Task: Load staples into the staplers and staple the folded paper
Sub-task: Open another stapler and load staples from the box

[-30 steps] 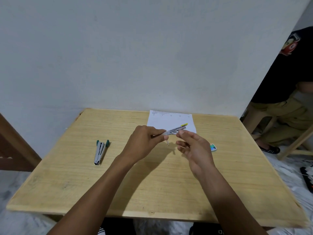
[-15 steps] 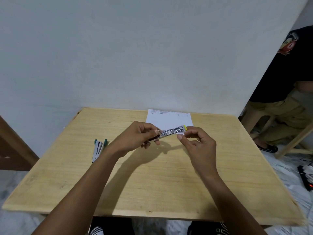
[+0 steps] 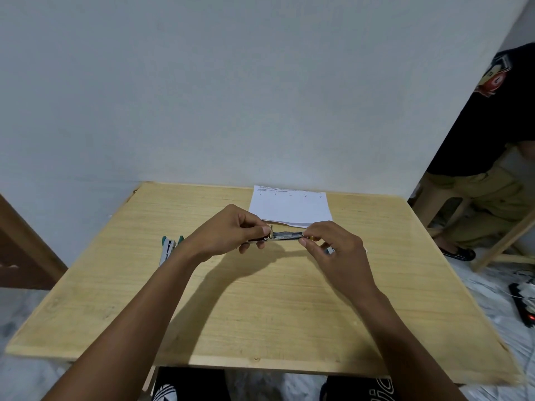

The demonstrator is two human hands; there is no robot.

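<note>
A small silver stapler with a yellow tip (image 3: 285, 235) is held level above the middle of the wooden table (image 3: 260, 308). My left hand (image 3: 228, 233) grips its left end and my right hand (image 3: 335, 250) pinches its right end, hiding the yellow tip. The folded white paper (image 3: 291, 208) lies flat at the table's far edge, just behind the stapler. A second stapler with green ends (image 3: 168, 247) lies on the table to the left, partly hidden by my left wrist. A small staple box (image 3: 330, 250) peeks out under my right fingers.
A white wall rises directly behind the table. Another person in a black shirt (image 3: 498, 134) sits on a wooden stool at the right. A power strip (image 3: 521, 302) lies on the floor at the right. A brown door edge (image 3: 23, 250) stands at the left.
The stapler went from tilted to level. My right hand closed onto its yellow end, and both hands dropped slightly toward the table.
</note>
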